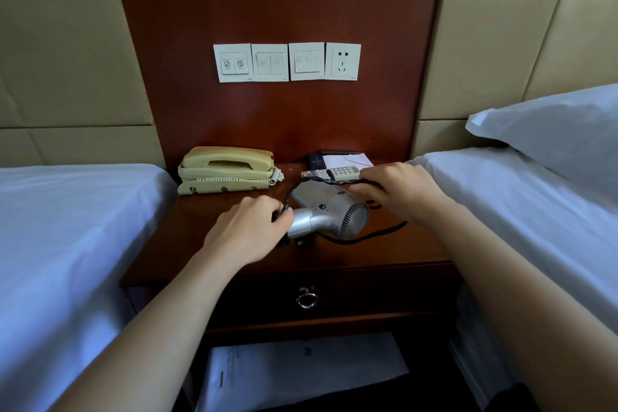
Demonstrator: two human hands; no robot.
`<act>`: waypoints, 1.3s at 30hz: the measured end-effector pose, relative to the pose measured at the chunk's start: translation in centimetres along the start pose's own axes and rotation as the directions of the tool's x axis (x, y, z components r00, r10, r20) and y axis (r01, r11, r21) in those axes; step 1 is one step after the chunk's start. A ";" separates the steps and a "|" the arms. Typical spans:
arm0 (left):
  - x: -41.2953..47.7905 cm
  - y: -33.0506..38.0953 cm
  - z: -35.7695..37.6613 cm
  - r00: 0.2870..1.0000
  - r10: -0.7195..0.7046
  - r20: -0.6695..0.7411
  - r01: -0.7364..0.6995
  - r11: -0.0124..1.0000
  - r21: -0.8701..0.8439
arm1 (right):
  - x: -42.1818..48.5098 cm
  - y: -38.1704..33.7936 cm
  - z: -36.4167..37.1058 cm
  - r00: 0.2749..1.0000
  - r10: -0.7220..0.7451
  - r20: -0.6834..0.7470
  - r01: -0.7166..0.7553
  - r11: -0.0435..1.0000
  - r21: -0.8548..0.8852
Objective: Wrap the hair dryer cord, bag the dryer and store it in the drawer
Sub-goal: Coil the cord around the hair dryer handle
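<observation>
A silver hair dryer (329, 216) lies on the dark wooden nightstand (207, 254), its rear grille facing me. My left hand (249, 227) grips the end of its handle together with the black cord (301, 186). The cord arcs up from there to my right hand (398, 189), which pinches it above the dryer's barrel. Another stretch of cord trails on the tabletop to the right of the dryer. Below the top, the drawer (368, 291) with a metal ring pull (307, 300) is closed. A white bag-like sheet (301, 371) lies on the shelf beneath.
A beige telephone (227, 169) stands at the back left of the nightstand. A remote control (334, 173) and a notepad (344, 160) lie at the back right. Beds with white sheets flank both sides, and a pillow (551, 140) lies on the right. A switch and socket panel (287, 62) is on the wall.
</observation>
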State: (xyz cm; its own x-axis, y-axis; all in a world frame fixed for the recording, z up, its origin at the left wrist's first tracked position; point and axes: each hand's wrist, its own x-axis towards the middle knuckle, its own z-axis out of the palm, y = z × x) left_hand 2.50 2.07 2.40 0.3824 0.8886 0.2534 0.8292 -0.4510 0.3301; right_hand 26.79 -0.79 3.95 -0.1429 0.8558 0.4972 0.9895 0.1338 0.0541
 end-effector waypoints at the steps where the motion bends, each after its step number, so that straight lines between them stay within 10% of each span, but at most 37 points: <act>1: 0.0 -0.1 0.0 1.000 0.014 0.011 -0.014 1.000 -0.008 | -0.1 0.1 0.0 1.000 -0.005 -0.022 0.005 1.000 -0.004; 11: -0.2 -1.5 -0.2 0.970 0.196 0.145 -0.164 0.964 -0.208 | -1.2 1.3 0.9 0.996 0.083 0.025 -0.081 0.995 -0.059; 24: -0.1 0.6 0.6 0.938 0.282 0.202 -0.011 0.606 -0.795 | -1.7 1.2 1.4 0.898 0.307 0.316 -0.327 0.945 0.011; 30: 0.9 -0.6 1.2 0.983 0.121 0.140 0.080 0.403 -0.912 | -2.1 0.4 3.9 0.957 0.169 0.237 -0.152 0.984 -0.091; 39: 1.9 -3.0 1.8 0.975 -0.201 0.098 0.186 0.486 -0.854 | -1.5 -2.6 3.0 0.975 -0.173 0.143 0.200 0.958 -0.207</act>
State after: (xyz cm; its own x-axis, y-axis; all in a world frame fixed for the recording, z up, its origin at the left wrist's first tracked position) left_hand 1.45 5.24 0.24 0.2459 0.9650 0.0914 0.1267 -0.1254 0.9840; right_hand 24.35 -0.96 0.50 -0.3134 0.8822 0.3515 0.9232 0.1962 0.3305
